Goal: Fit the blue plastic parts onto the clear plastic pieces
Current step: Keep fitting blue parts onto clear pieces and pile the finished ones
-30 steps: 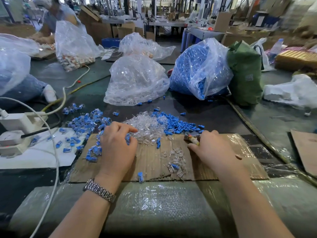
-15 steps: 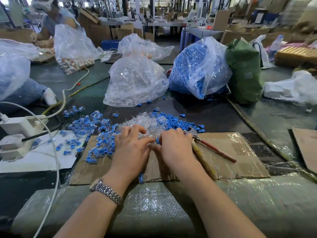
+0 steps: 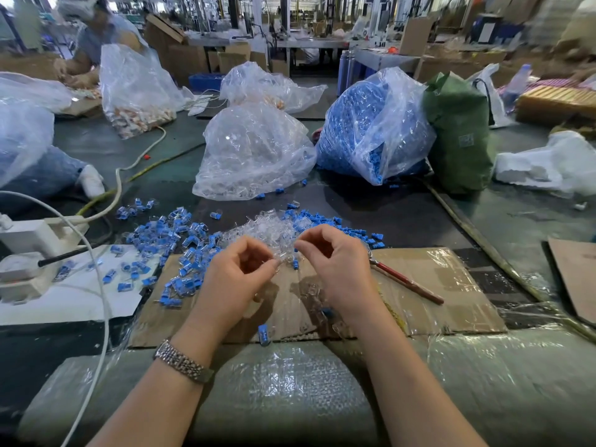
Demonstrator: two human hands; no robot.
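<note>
Cardboard mat (image 3: 435, 285), left hand (image 3: 238, 279) pinching clear piece (image 3: 283, 258); right hand (image 3: 335, 262) curled (contents unclear)

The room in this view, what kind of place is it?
Probably a factory assembly hall: a big bag of blue parts, loose clear pieces heaped on the bench, and another worker sorting bags behind.

Bare cardboard (image 3: 451, 285) right of pliers (image 3: 406, 283); bags (image 3: 254, 153) wall off far side.

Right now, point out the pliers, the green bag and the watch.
pliers (image 3: 407, 282), head view, on the red handle.
green bag (image 3: 459, 137), head view, on the front face.
watch (image 3: 182, 362), head view, on the metal band at the left wrist.
</note>
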